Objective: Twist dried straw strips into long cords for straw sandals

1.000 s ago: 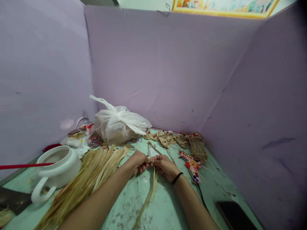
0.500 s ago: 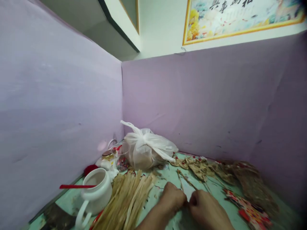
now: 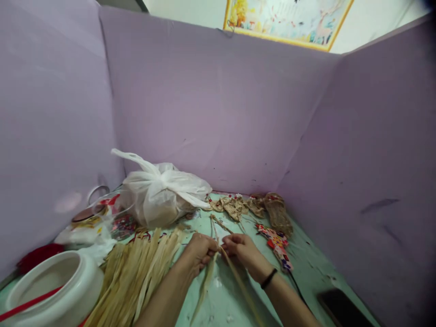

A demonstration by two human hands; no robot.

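My left hand (image 3: 199,250) and my right hand (image 3: 242,250) meet over the pale green table (image 3: 306,272), both pinched on thin dry straw strands (image 3: 208,278). Two strands trail from the fingers toward me, and a thin twisted piece (image 3: 217,223) runs away from the fingers. A black band sits on my right wrist. A bundle of flat straw strips (image 3: 136,274) lies just left of my left forearm.
A tied white plastic bag (image 3: 163,190) sits behind the bundle. A white jar (image 3: 51,290) with a red stick stands front left. Several woven straw pieces (image 3: 252,206) and a colourful patterned piece (image 3: 277,243) lie at the back right. A dark phone (image 3: 344,309) lies front right. Purple partitions enclose the table.
The view swung up toward the wall picture and came back down. My hands stay together on the strands, which now fan into two trailing ends.
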